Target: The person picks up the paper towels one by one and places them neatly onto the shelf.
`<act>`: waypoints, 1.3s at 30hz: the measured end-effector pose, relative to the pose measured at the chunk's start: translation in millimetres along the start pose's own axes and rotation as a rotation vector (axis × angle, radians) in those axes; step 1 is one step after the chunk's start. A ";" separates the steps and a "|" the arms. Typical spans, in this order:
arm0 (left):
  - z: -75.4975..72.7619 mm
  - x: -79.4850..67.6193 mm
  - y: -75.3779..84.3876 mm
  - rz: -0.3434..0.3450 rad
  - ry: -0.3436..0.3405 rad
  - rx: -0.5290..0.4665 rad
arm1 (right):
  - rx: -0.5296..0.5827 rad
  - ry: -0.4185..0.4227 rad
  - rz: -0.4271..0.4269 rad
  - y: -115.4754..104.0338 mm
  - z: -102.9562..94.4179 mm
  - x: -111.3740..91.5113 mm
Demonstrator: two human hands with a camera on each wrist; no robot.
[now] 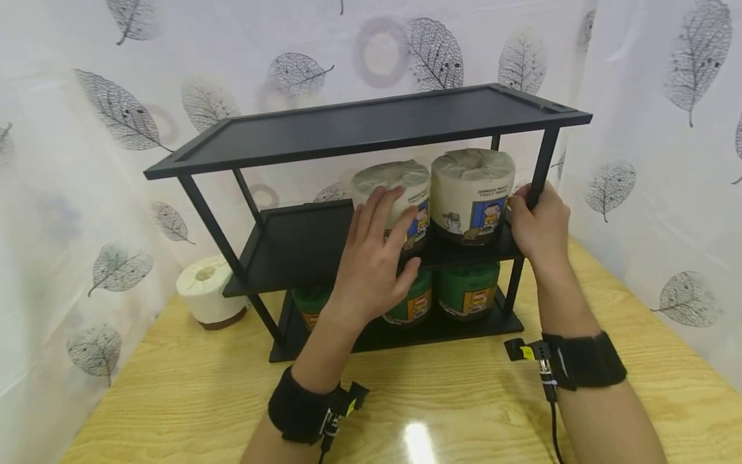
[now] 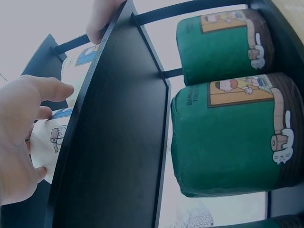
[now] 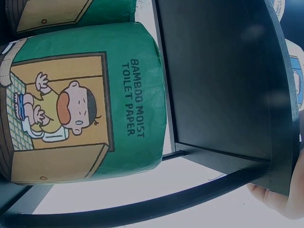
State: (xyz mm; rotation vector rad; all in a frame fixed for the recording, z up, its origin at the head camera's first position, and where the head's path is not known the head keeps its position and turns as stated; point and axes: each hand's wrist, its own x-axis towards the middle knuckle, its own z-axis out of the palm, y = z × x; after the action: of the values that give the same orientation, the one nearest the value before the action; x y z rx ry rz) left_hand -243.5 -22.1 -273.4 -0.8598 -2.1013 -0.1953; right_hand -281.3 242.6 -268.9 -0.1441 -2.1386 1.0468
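A black rack (image 1: 371,122) holds two white-wrapped toilet paper rolls on its middle shelf. My left hand (image 1: 373,258) rests against the front of the left white roll (image 1: 391,173), its fingers spread and mostly extended. The left wrist view shows the fingertips on that roll's cartoon wrapper. Beside it stands the right white roll (image 1: 472,187), upright. My right hand (image 1: 545,225) grips the rack's right front post, thumb on its inner side near the right roll. In the right wrist view, its fingers (image 3: 268,197) show by the shelf corner; the rest is out of frame.
Green-wrapped toilet paper rolls (image 1: 469,293) stand on the bottom shelf; my left arm partly hides them. Another white roll (image 1: 205,287) is on the wooden table (image 1: 452,386), left of the rack. A leaf-patterned curtain (image 1: 145,51) hangs behind.
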 end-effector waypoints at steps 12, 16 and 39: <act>0.1 0.2 -7.9 0.013 0.022 -0.061 | 0.002 -0.006 -0.004 -0.5 -0.1 -0.2; -0.1 0.7 -9.3 0.025 0.038 -0.075 | 0.002 -0.008 -0.005 -0.6 -0.3 -0.4; -12.5 0.4 -3.1 -0.005 0.096 -0.051 | 0.000 -0.019 0.002 0.2 0.9 0.0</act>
State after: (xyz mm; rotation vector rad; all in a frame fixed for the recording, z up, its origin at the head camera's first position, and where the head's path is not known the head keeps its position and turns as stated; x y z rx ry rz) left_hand -237.6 -29.4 -264.7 -0.8588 -2.0164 -0.2881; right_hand -281.9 242.1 -269.4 -0.1367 -2.1558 1.0526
